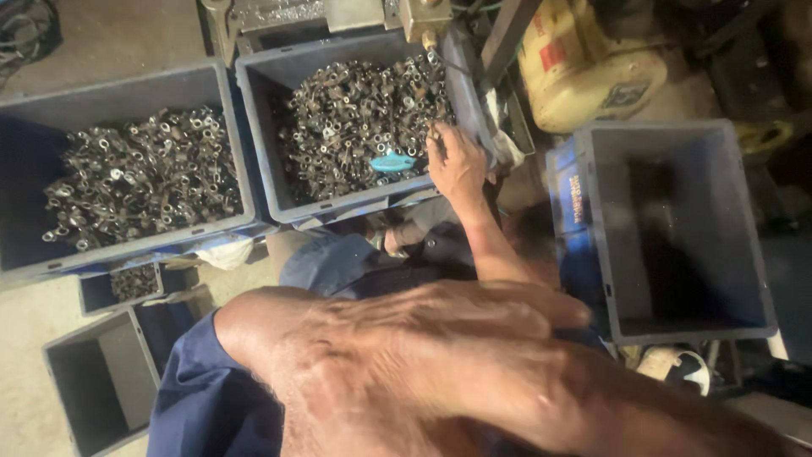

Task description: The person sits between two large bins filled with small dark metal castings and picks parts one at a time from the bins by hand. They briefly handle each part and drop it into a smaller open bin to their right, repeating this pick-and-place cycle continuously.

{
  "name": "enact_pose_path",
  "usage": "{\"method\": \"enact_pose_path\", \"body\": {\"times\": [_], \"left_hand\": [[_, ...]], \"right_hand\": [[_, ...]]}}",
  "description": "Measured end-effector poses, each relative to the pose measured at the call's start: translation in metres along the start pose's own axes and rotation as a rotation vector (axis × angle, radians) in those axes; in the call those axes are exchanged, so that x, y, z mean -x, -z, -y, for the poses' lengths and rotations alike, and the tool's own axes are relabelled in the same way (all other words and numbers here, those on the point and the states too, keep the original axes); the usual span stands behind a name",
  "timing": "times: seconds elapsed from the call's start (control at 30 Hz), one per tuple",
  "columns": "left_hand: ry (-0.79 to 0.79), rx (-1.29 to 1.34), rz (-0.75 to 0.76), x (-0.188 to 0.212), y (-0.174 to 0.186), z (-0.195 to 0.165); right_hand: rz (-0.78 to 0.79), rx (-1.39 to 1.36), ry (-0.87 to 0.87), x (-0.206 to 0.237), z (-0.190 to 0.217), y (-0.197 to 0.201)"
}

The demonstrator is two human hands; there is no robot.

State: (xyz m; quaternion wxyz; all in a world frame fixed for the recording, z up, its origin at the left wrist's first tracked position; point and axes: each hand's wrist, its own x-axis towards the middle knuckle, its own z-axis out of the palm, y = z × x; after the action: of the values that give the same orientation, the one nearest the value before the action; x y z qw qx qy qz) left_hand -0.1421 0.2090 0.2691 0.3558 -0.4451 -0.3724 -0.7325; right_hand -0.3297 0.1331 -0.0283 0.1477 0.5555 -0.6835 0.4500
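As I look down from the head camera, my right hand reaches forward into the middle grey plastic bin, fingers spread and curled down onto the heap of small metal fittings. I cannot tell whether they have hold of any piece. Just beside that hand, to its left, a small teal tool lies on the heap, its long axis running left to right, the narrower end toward my hand. The fittings are dull, dark, ring-ended and tangled.

My left hand is close to the lens, blurred, lying flat with fingers together and pointing right; it seems to hold nothing.

A second grey bin to the left holds more of the same fittings. A deep blue crate stands at right, and a cream-coloured jug lies behind it.
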Motion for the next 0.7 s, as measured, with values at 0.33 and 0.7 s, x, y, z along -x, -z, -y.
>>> {"method": "enact_pose_path", "body": {"times": [0.33,0.7], "left_hand": [[-0.491,0.284,-0.137,0.024,-0.015,0.034],[-1.369,0.94,-0.089,0.041,-0.054,0.118]], "right_hand": [[0.016,-0.024,-0.01,-0.001,0.0,0.002],[0.019,-0.037,-0.015,-0.003,0.003,0.004]]}}
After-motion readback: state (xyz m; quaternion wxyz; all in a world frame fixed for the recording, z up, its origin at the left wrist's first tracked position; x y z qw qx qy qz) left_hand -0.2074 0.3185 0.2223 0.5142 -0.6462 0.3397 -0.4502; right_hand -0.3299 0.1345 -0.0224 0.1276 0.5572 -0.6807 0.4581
